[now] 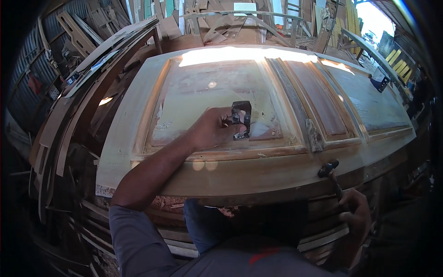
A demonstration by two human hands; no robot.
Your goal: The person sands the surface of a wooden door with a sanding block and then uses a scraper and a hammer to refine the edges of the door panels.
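Hammer ready, small tool held over the door

Head view: the left hand (213,127), centre of the frame, is closed around a dark, block-shaped tool (241,111), probably a small hand plane. It is held over the large panel of a wooden door (249,174) that fills the middle of the frame; whether it touches the panel, I cannot tell. At lower right, the right hand (357,210) grips a hammer (328,169) by its handle, the head near the door's front edge and well apart from the tool. A rough greyish piece (314,135) lies right of centre on the door.

The step in hand looks like setting the tool with light taps. To do that well, hold the tool firmly, clear of the panel's face, so that no blow dents the wood. Keep the left fingers out of the hammer's line and off any cutting edge. Swing short, strike squarely, and sight the setting after each tap. The bright glare along the door's far edge could make fine checks harder, so the tool is best turned away from it.
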